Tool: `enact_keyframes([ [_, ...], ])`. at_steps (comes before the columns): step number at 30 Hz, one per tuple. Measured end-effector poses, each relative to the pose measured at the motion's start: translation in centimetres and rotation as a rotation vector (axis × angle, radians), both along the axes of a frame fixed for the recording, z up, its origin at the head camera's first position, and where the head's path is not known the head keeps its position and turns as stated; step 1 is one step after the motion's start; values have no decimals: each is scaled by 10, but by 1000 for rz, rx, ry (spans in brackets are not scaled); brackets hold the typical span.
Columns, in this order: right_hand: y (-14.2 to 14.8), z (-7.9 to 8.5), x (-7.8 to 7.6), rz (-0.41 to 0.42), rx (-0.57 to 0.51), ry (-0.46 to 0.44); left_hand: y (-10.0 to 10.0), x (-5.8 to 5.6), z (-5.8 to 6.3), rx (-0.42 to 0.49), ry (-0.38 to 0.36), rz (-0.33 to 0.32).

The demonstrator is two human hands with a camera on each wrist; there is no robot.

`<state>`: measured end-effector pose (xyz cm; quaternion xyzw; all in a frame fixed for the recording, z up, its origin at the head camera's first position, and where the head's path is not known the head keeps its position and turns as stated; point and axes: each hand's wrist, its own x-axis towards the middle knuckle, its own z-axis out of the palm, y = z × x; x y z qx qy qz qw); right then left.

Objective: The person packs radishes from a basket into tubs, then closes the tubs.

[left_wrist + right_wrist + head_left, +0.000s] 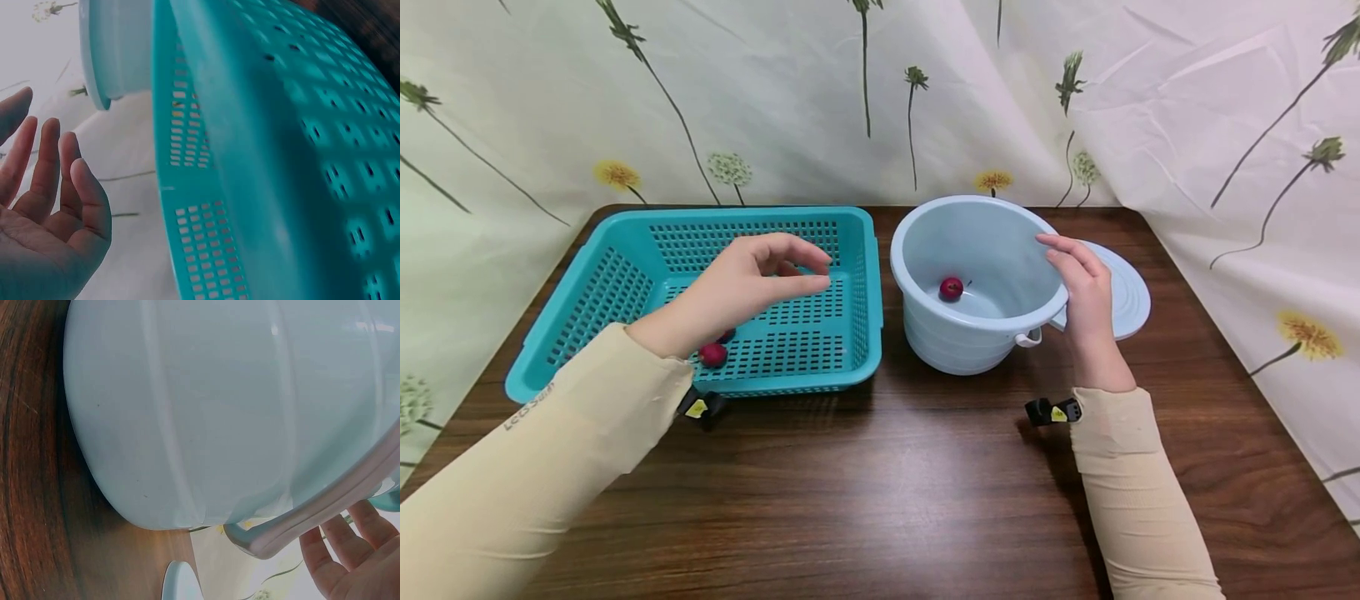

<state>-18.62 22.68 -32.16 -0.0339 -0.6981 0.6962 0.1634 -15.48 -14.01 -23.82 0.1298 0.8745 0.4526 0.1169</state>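
My left hand (760,271) hovers above the turquoise slotted basket (868,333), thumb and fingers curved apart with nothing between them. Below that wrist, a small round dark-red thing (712,355) like a cherry radish lies in the basket, with a second one (727,336) partly hidden behind the wrist. The fingers of my right hand (1084,287) rest at the right rim of the light-blue bucket (958,342); its thumb is hidden. Inside the bucket, on its floor, sits another dark-red round thing (951,289). The bucket handle (312,519) hangs in front of the right fingers.
A round light-blue lid (1123,292) lies on the brown wooden table (880,492), behind and right of the bucket. Basket and bucket stand side by side with a narrow gap. A flower-printed cloth (820,108) hangs behind the table.
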Motion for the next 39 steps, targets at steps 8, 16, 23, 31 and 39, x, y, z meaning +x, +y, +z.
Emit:
enact_keyframes([
  [8,1,0,-1,6,3,-10,-15,-3,-4,-52,-39,25],
  [16,0,0,0,-2,-1,-17,-31,-6,-7,-147,-35,0],
  [23,-1,1,0,-6,-3,-15,-41,-4,-8,-183,-42,26],
  [31,-1,0,0,-3,-9,-10,-53,-2,-15,-229,-62,48],
  [39,0,0,0,0,-10,-2,-75,-6,-32,-278,-89,56],
])
